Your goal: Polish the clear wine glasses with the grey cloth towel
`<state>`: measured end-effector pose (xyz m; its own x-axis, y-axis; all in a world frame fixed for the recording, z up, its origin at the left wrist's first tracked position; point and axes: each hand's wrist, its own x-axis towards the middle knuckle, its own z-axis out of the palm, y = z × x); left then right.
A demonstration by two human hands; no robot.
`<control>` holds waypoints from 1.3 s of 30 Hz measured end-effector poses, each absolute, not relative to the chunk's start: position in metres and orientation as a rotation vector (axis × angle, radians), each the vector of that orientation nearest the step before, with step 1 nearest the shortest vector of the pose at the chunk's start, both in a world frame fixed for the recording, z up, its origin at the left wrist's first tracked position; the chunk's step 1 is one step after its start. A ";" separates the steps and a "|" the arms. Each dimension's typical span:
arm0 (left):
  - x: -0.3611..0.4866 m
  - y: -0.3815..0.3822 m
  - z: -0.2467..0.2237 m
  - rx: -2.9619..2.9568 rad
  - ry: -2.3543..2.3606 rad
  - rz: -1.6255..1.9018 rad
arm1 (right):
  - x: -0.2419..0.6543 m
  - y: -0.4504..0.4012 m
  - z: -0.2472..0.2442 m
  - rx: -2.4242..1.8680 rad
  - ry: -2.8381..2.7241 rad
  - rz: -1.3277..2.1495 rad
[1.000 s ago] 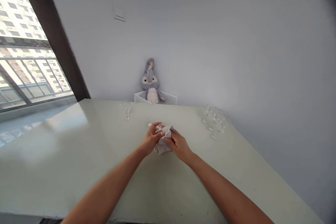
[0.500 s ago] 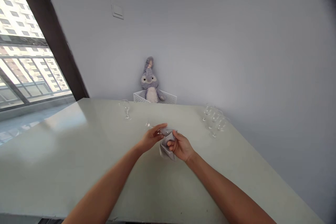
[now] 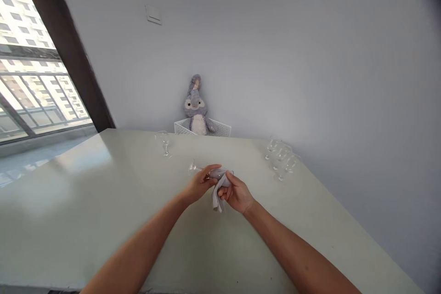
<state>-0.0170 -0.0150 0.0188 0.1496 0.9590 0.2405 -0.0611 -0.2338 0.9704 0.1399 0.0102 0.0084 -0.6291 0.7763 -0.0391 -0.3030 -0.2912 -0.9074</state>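
My left hand (image 3: 201,184) is closed around a clear stemmed glass (image 3: 193,166), held sideways above the table with its foot pointing left. In my right hand (image 3: 238,193) is a grey cloth (image 3: 217,198), pinched between thumb and fingers at the glass's bowl. Part of the cloth shows inside or behind the clear bowl; exactly which, I cannot tell. Its loose end hangs below my fingers. The two hands are close together over the middle of the table.
One stemmed glass (image 3: 166,144) stands at the back left of the pale table (image 3: 103,211). Several more glasses (image 3: 280,156) stand grouped at the back right. Behind the table's far edge, a grey plush toy (image 3: 196,108) sits in a white basket (image 3: 225,130) against the wall.
The cloth's hanging end has swung slightly and hangs narrower. The glass's foot shows a little more to the left of my left hand. Both hands keep their hold.
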 end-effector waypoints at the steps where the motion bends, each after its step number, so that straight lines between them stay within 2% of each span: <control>1: -0.018 -0.014 0.018 1.408 0.979 1.285 | 0.139 0.007 0.009 -0.653 -1.339 1.915; 4: -0.020 -0.010 0.014 1.354 1.086 1.228 | 0.138 -0.002 0.009 -0.739 -1.703 1.561; 6: -0.018 -0.010 0.012 1.336 1.090 1.215 | 0.138 -0.001 0.009 -0.763 -1.746 1.467; 11: -0.011 -0.014 0.017 1.426 0.940 1.341 | 0.138 0.010 0.014 -0.702 -1.112 1.946; 13: -0.012 -0.014 0.019 1.476 0.973 1.350 | 0.136 0.007 0.014 -0.679 -1.035 1.992; 15: -0.016 -0.013 0.018 1.502 1.056 1.336 | 0.133 -0.002 0.011 -0.695 -1.203 1.872; 18: -0.019 -0.011 0.012 1.488 1.100 1.261 | 0.130 -0.014 0.006 -0.790 -1.562 1.493; 20: -0.018 -0.012 0.007 1.485 1.092 1.232 | 0.131 -0.014 0.006 -0.843 -1.576 1.387; 25: -0.009 -0.017 0.010 1.690 1.079 1.270 | 0.137 0.009 0.013 -0.722 -1.026 1.986; 28: -0.011 -0.020 0.019 1.683 1.048 1.251 | 0.136 0.009 0.014 -0.620 -0.983 2.095; 31: -0.014 -0.021 0.025 1.570 1.115 1.155 | 0.133 -0.002 0.011 -0.668 -1.203 1.855; 36: -0.014 -0.019 0.017 1.587 1.049 1.128 | 0.139 -0.001 0.005 -0.892 -1.665 1.264; 39: -0.014 -0.019 0.012 1.853 1.319 1.133 | 0.147 0.016 0.004 -0.990 -1.623 1.198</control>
